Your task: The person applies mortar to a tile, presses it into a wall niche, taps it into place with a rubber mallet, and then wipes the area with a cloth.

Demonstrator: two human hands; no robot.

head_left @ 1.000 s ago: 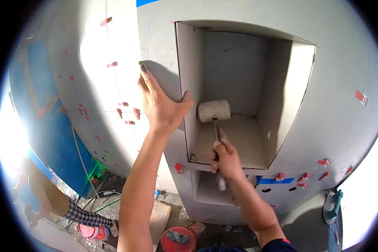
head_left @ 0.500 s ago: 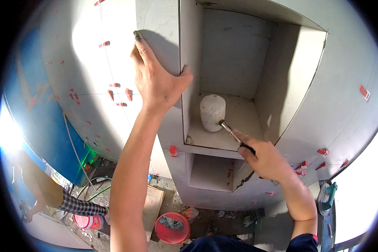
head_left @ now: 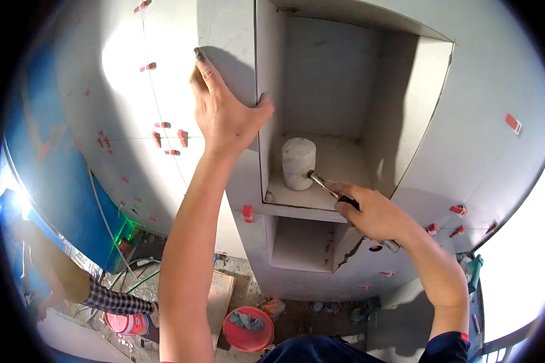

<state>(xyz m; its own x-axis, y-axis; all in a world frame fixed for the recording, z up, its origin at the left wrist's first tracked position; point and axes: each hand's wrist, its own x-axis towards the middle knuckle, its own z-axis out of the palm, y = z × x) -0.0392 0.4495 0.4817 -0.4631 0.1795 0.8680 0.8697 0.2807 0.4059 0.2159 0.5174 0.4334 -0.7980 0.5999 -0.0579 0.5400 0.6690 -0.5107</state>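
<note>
My left hand [head_left: 224, 115] lies spread on the grey tile strip [head_left: 227, 33] left of a box-shaped niche, its thumb at the niche's edge. A dark patch covers one fingertip. My right hand [head_left: 375, 212] is closed round the dark grip of a white-headed mallet [head_left: 298, 163] with a metal shaft. The mallet's head stands inside the upper niche [head_left: 333, 78], close to its left wall and above its floor slab. Whether the head touches either surface, I cannot tell.
A smaller niche [head_left: 303, 242] opens below. Red levelling wedges [head_left: 183, 138] sit along the tile joints. On the floor stand a red basin [head_left: 248, 340] with a grey cloth and a red bucket [head_left: 126, 323]. Another person's checked sleeve [head_left: 118, 297] shows at lower left.
The view has shifted slightly. The mallet's head and my right hand appear a little farther left, and my right forearm's angle has changed. My left hand keeps its place on the tile.
</note>
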